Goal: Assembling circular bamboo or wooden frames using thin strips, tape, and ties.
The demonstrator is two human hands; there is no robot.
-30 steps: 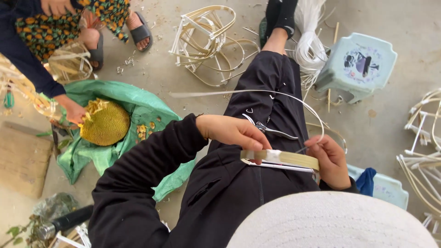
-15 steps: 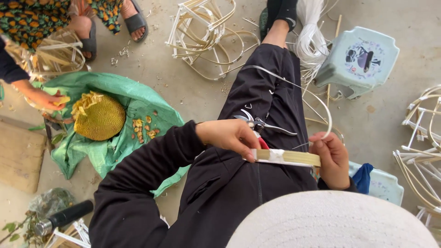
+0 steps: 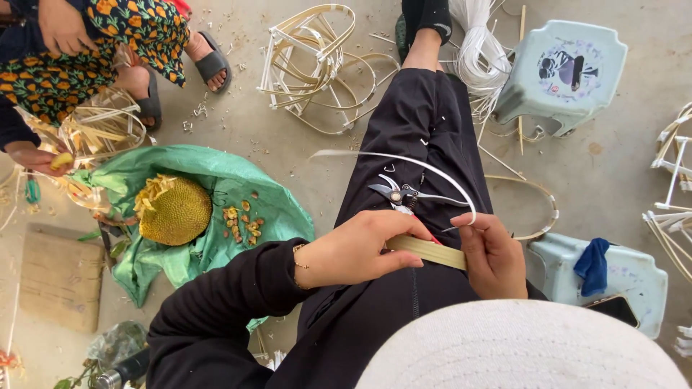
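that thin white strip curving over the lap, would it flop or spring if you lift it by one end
The white strip probably springs rather than flops: it holds a smooth arch above the leg from the right hand, with its far end unsupported. It looks thin and narrow, so likely very light. The flat bamboo piece between both hands, the left hand included, lies straight, so it seems stiffer.

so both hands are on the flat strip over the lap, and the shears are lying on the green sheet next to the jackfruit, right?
Not quite. The left hand and right hand do both hold the flat strip over the lap, but the shears lie on the person's black trouser leg, just beyond the hands, not on the green sheet. The sheet holds the jackfruit and loose bits. The head view shows it.
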